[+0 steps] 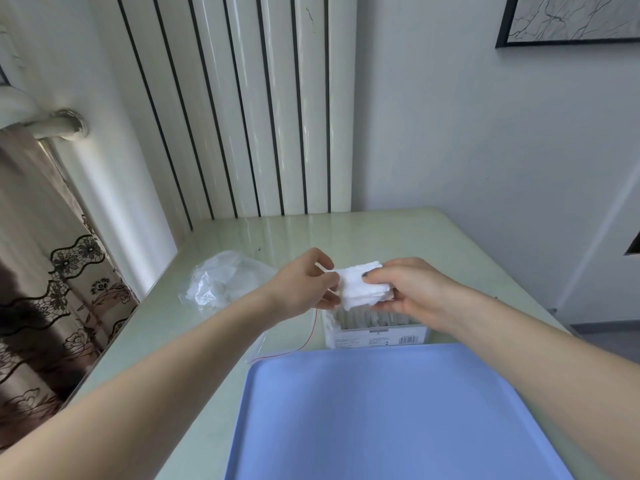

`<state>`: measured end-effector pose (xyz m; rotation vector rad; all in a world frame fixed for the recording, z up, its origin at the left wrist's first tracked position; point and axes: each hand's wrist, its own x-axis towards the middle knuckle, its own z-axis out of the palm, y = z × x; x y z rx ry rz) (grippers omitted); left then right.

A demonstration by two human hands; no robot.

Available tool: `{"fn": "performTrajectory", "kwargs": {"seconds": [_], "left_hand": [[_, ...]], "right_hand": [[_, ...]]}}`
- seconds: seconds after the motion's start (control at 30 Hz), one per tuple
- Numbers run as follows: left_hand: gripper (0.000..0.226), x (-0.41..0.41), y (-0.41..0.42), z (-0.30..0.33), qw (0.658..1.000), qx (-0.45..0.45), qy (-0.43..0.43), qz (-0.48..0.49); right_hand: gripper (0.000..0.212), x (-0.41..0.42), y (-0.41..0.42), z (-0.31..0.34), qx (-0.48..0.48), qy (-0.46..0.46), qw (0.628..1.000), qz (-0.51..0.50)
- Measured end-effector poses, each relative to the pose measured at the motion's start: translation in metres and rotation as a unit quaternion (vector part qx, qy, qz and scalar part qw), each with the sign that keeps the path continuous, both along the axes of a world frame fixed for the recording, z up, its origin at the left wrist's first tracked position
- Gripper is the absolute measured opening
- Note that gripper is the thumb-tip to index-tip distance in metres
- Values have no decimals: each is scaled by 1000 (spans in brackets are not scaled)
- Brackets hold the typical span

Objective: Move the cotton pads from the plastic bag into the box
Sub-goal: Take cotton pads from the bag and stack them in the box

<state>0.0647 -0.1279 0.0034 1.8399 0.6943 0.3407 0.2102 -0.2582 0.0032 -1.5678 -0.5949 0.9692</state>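
A stack of white cotton pads (360, 287) is held between both hands just above the box. My left hand (306, 284) pinches the stack's left end. My right hand (407, 289) grips its right side, thumb on top. Below them sits the clear plastic box (379, 333), with rows of pads standing inside and a barcode label on its front. The crumpled clear plastic bag (221, 284), with white pads still showing inside, lies on the table to the left; its red-edged opening trails toward the box.
A blue tray (381, 417) fills the near part of the pale green table (398, 233). A white radiator stands behind the table, a patterned curtain hangs at the left, and a wall runs along the right.
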Motion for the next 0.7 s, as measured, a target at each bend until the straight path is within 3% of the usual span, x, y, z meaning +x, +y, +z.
{"fn": "performTrajectory", "kwargs": {"seconds": [0.13,0.23,0.5,0.7], "left_hand": [[26,-4,6,-9,970,189,153,-9],[31,-3,4,-15,949,242,202,-24],[38,8,-2,-28,952,180,246,-32],[37,11,3,-36,956,171,236,-29]], "right_hand": [[25,14,3,2,-121,-218,968,-3],[25,9,11,2,-163,-305,937,41],[34,-7,32,-2,-221,-375,891,129],[33,-18,33,-2,-290,-545,773,148]]}}
